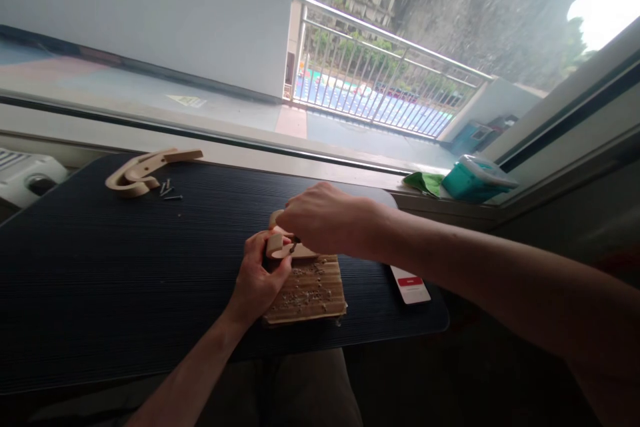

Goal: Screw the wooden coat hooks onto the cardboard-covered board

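Note:
My left hand [257, 278] grips a pale wooden piece [275, 246] with curved ends, fingers behind it and thumb at its near edge. Above it, my right hand [325, 217] is closed in a fist, knuckles up. From under this fist a thin, dark metal shaft [294, 245] points down at the wood; its handle is hidden in the palm, so I cannot tell the kind of tool. The wooden piece rests at the far edge of a corrugated cardboard block [310, 307], which is strewn with small pale crumbs.
On the dark table [125, 280], a second curved wooden piece [131, 173] lies at the far left beside several screws [165, 188]. A phone [411, 285] lies right, under my forearm. A green cloth [424, 182] and teal box [475, 179] sit by the window.

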{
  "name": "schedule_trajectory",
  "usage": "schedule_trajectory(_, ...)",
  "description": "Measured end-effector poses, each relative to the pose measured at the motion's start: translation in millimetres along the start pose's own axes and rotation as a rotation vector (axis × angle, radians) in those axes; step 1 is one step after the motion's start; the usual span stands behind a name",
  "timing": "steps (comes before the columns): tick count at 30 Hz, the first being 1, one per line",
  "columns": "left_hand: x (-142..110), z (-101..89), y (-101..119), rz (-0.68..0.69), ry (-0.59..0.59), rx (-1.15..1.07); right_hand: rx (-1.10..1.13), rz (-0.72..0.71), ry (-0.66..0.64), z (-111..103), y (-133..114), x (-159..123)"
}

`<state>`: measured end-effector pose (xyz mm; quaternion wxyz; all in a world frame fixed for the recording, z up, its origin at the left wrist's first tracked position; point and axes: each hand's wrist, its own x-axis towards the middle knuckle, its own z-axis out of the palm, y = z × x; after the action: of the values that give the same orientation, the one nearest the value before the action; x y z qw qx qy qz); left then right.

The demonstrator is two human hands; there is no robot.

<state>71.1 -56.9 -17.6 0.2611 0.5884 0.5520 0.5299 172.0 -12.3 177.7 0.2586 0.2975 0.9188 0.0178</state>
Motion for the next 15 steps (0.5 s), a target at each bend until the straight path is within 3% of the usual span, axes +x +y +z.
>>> schedule_trajectory(4,0.2,0.7,-2.7,-0.056,-0.002,0.000,0.029,-0.116,0.033,11.4,0.0,5.0)
schedule_trajectory(6,0.5,1.1,-3.7,-0.044,-0.007,-0.005,0.066,-0.106,0.074,19.6,2.8,9.6)
schedule_trajectory(11,-0.1,1.3,-4.4,-0.020,-0.028,-0.069,0.250,0.153,0.022,28.7,18.8,15.3)
schedule_trajectory(15,-0.7,-0.2,-2.7,-0.033,-0.031,-0.060,0.370,0.270,-0.042,29.1,26.5,4.9)
